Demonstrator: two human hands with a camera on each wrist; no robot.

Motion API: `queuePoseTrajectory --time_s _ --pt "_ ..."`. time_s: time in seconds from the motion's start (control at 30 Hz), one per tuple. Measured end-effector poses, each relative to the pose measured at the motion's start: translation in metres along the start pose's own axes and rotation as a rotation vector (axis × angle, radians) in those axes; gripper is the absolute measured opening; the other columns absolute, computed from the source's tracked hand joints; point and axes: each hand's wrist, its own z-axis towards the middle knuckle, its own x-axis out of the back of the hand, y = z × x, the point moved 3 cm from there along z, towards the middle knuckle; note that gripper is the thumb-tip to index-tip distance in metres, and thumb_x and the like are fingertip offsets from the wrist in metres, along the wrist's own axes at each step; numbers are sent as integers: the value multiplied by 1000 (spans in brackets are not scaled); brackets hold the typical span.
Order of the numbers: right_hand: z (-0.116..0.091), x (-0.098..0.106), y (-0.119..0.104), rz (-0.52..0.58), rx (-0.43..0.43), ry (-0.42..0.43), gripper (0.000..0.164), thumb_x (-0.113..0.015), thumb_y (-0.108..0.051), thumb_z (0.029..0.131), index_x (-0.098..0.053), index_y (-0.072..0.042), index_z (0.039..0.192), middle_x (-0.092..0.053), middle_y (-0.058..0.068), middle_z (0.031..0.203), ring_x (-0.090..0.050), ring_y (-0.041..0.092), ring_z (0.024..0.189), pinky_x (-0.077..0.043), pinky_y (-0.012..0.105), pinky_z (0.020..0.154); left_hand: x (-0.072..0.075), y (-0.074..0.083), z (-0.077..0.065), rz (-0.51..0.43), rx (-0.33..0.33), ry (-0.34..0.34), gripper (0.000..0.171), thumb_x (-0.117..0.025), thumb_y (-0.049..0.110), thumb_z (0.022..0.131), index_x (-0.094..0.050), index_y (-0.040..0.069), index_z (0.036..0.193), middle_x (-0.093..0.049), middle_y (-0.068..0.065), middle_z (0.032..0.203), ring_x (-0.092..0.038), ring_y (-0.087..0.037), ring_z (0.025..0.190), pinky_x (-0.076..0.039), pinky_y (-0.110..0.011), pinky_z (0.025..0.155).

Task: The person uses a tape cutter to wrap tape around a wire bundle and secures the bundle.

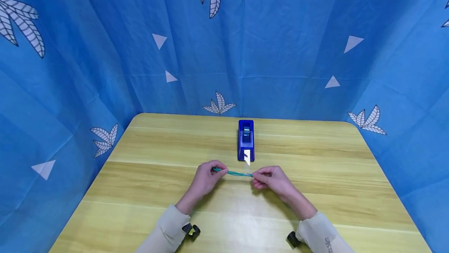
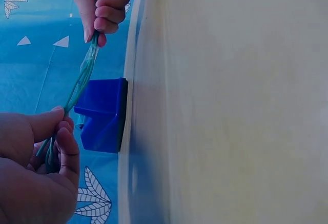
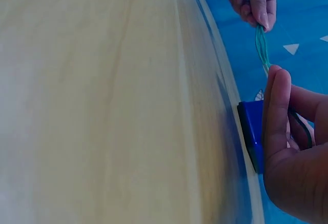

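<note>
A thin bundle of green cord (image 1: 239, 174) is stretched between two hands above the table. My left hand (image 1: 207, 177) pinches its left end between thumb and fingers, with loops showing inside that hand in the left wrist view. The right end is pinched by my right hand (image 1: 275, 181); a dark green strand shows inside its curled fingers in the right wrist view. Clear tape (image 2: 91, 55) lies along the cord close to the right hand's fingertips. Just beyond the hands stands a blue tape dispenser (image 1: 241, 140), with a pale, shiny patch at its near end.
The wood-grain table (image 1: 158, 183) has rounded far corners. A blue curtain (image 1: 280, 50) with white leaf and triangle prints hangs behind it and along both sides. Small dark devices sit at both sleeve cuffs, the left one (image 1: 191, 230) partly yellow.
</note>
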Motion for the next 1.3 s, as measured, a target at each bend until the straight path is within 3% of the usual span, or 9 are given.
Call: queuePoseTrajectory --time_s 0.33,0.5,0.63,0.8,1.0,1.3 --pt "-2 -1 1 18 16 59 24 -67 4 96 -67 16 117 -77 23 99 -77 15 81 -63 28 78 1 1 -3 53 -44 5 6 -76 17 95 -76 12 98 -75 0 95 -64 -11 81 -55 -24 74" --pt "-3 1 0 -4 16 93 24 -72 3 93 -70 13 115 -77 24 103 -77 17 83 -62 27 79 1 0 -3 23 14 -40 9 -76 15 94 -78 12 102 -76 -4 95 -65 -17 71 -55 -25 61" --pt "-2 0 -2 -7 24 106 23 -72 2 93 -71 12 114 -76 25 105 -77 18 84 -62 28 79 0 -1 -2 7 51 -38 8 -78 13 92 -80 12 100 -76 -5 98 -64 -15 76 -54 -24 66" --pt "-2 -3 -2 1 16 65 24 -68 -5 99 -69 13 115 -77 18 95 -74 15 79 -63 28 77 1 0 0 -2 27 0 7 -78 10 91 -80 9 99 -78 -6 100 -64 -13 83 -54 -24 73" --pt "-3 -3 5 34 -75 -39 39 -60 -23 106 -69 14 111 -71 0 78 -66 7 65 -59 22 64 1 1 2 -17 11 10 8 -77 8 93 -81 11 98 -79 -7 102 -67 -13 86 -56 -23 75" --pt "3 0 8 83 -90 -34 25 -61 -15 105 -70 9 106 -67 -2 77 -62 6 66 -56 19 64 2 1 4 13 6 7 7 -78 12 92 -81 13 98 -78 -4 101 -66 -12 86 -56 -24 73"
